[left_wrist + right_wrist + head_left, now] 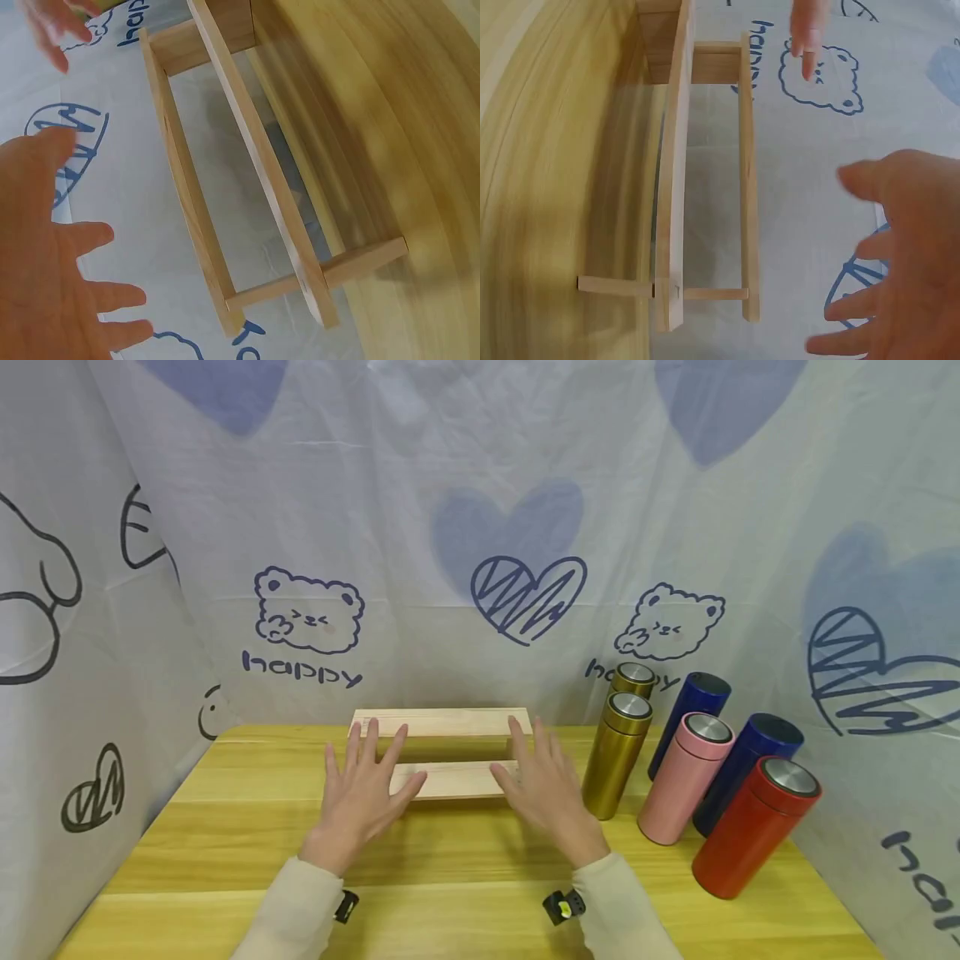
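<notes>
Left hand (367, 793) and right hand (543, 793), fingers spread, holding nothing, flank the wooden rack (442, 752) just ahead; flasks (678, 777) stand beside the right hand.

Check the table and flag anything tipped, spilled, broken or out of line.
Nothing stands out. The wooden rack sits square at the back of the table, both open hands just before it, and the six flasks stand upright at the right, lids on. No spill or damage shows.

Makeshift recording booth, cartoon-print sheets (480, 527), wooden table (465, 877)
</notes>
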### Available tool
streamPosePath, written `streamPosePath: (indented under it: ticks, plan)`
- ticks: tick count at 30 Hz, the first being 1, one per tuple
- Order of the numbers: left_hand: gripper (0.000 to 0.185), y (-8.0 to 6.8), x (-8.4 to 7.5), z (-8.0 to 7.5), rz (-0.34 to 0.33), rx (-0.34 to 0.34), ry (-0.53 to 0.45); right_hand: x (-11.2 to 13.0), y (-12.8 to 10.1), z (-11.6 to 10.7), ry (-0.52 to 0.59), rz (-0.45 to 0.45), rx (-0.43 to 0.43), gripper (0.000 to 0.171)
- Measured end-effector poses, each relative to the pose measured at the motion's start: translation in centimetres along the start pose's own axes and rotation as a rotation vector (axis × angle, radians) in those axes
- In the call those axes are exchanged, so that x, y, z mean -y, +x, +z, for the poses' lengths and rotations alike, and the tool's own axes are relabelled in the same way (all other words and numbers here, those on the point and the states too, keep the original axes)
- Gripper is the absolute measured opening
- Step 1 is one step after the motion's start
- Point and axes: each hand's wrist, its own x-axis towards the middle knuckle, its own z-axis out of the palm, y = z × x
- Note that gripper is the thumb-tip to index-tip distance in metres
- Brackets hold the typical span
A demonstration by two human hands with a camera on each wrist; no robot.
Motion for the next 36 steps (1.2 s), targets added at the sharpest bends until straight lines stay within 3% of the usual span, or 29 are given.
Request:
streamPosePath:
  ticks: [5,10,14,18,27,36]
  plan:
    - [0.070,0.1,1.1,-0.4,0.030,-0.054,-0.051,-0.4,-0.2,-1.0,0.168,-0.028,-0.126,0.063]
    - [0.065,0.1,2.5,-0.8,0.030,-0.054,-0.157,-1.4,-0.7,-2.3,0.242,-0.048,-0.354,0.041]
    - [0.058,0.2,3.8,-0.7,0.028,-0.041,-0.287,-2.5,-1.2,-3.2,0.253,-0.034,-0.539,0.028]
    - [0.055,0.1,5.1,-0.2,0.054,-0.053,-0.371,-3.9,-2.0,-4.2,0.192,0.028,-0.673,0.022]
    - [0.054,-0.3,7.4,0.8,0.059,-0.023,-0.409,-7.0,-3.4,-6.1,0.159,0.141,-0.730,0.026]
    - [0.049,-0.3,8.7,1.2,-0.015,0.064,-0.483,-9.1,-4.6,-6.9,0.058,0.244,-0.713,0.031]
